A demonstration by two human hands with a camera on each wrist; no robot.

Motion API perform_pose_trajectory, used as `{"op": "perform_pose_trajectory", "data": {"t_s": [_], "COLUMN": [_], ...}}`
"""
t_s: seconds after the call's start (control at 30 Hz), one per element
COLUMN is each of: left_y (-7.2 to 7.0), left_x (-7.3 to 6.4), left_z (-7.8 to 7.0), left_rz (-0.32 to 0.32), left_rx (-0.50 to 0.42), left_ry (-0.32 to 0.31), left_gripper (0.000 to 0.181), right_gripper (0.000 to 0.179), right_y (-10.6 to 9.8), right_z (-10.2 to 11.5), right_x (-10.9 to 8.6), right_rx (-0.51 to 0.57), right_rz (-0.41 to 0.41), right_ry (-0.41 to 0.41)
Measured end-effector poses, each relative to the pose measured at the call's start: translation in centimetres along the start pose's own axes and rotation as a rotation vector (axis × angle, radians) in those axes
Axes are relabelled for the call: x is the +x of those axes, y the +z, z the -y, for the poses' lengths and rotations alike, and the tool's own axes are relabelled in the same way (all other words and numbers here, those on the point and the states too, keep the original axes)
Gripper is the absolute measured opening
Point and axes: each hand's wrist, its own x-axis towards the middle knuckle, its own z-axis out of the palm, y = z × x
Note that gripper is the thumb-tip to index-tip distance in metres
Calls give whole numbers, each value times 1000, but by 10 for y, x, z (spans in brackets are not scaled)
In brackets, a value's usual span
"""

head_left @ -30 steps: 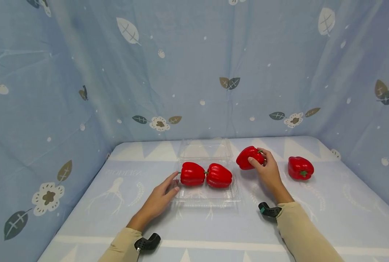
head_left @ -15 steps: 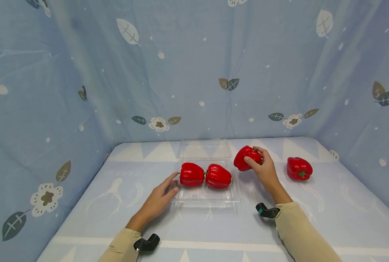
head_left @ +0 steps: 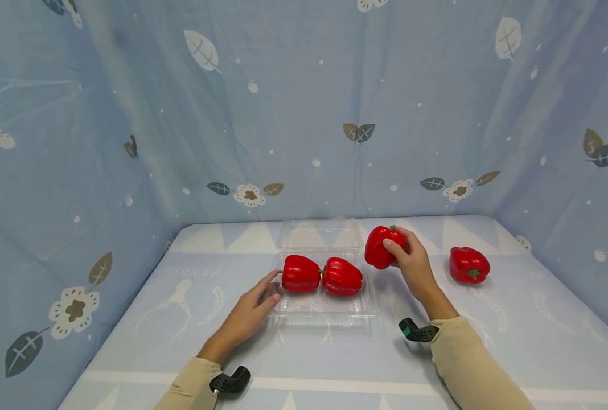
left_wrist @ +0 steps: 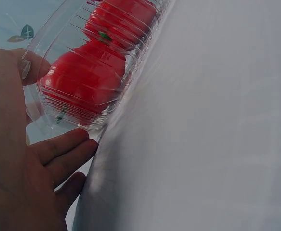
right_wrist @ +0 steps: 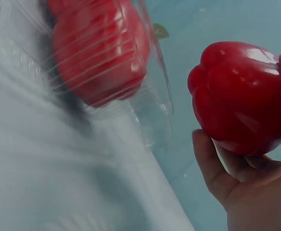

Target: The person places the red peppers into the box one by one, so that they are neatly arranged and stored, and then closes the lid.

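Two red bell peppers lie side by side in a clear plastic clamshell container [head_left: 324, 307]: the left bell pepper [head_left: 301, 274] and the right bell pepper [head_left: 342, 277]. At the container's left edge is my left hand [head_left: 247, 313], thumb and index finger touching the rim, its fingers fairly straight. In the left wrist view several of its fingers [left_wrist: 68, 151] extend below the ribbed side wall. My right hand [head_left: 414, 265] grips a third red bell pepper [head_left: 382, 248] above the table, right of the container. The right wrist view shows that pepper's lobed end, fingers beneath it.
Another red bell pepper [head_left: 469, 265] lies on the table at the right, stem towards me. The container's hinged lid [head_left: 320, 234] lies open behind its base. Patterned blue cloth [head_left: 304, 114] hangs behind and at both sides of the table.
My right hand has turned the gripped bell pepper so its stem points more upward, and moved it slightly left. The left hand and the container have stayed put.
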Motion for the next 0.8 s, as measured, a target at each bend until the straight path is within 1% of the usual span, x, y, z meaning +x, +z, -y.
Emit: {"op": "perform_pose_trajectory", "data": {"t_s": [0.07, 0.2, 0.27, 0.33, 0.47, 0.63, 0.8], "left_y": [0, 0, 0, 0, 0, 1, 1], "left_x": [0, 0, 0, 0, -2, -3, -2], "left_z": [-1, -1, -1, -1, 0, 0, -1], "left_rz": [4, 0, -2, -7, -6, 3, -1], "left_rx": [-3, -4, -3, -4, 4, -2, -9], "left_ry": [-9, 4, 6, 13, 6, -9, -7], "left_gripper": [57, 57, 57, 57, 57, 57, 57], "right_gripper": [71, 69, 67, 66, 66, 74, 79], "right_y": [1, 3, 5, 7, 10, 14, 19], "right_z": [3, 5, 4, 5, 8, 12, 16], "right_x": [0, 1, 1, 0, -3, -5, -4], "right_rx": [37, 99, 102, 80, 16, -38, -60], "right_rz": [20, 63, 77, 86, 101, 112, 124], "right_ry": [9, 16, 10, 1, -12, -16, -23]}}
